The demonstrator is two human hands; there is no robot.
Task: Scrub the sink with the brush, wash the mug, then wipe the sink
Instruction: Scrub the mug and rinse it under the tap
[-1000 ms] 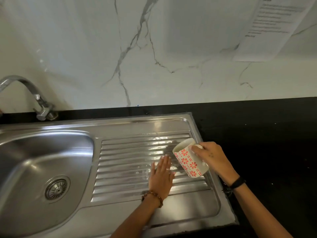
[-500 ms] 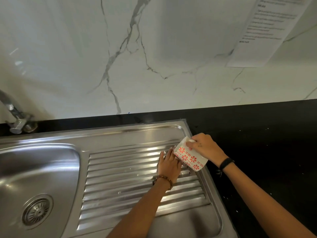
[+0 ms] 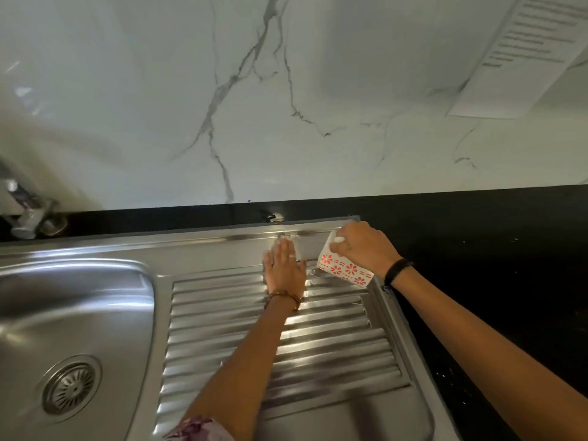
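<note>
Fingers (image 3: 288, 249) of the left hand (image 3: 284, 270) lie straight and together, flat on the steel sink (image 3: 203, 253) drainboard at frame centre, while just right the right hand (image 3: 362, 246) grips the tilted red-flowered mug (image 3: 345, 270) against the black surface (image 3: 477, 249).

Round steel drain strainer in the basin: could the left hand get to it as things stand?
Probably yes. The left hand lies flat and empty on the ridged steel drainboard, holding nothing. Between it and the round steel drain strainer only bare steel shows. The right hand holds the white mug with red flowers, well aside.
</note>
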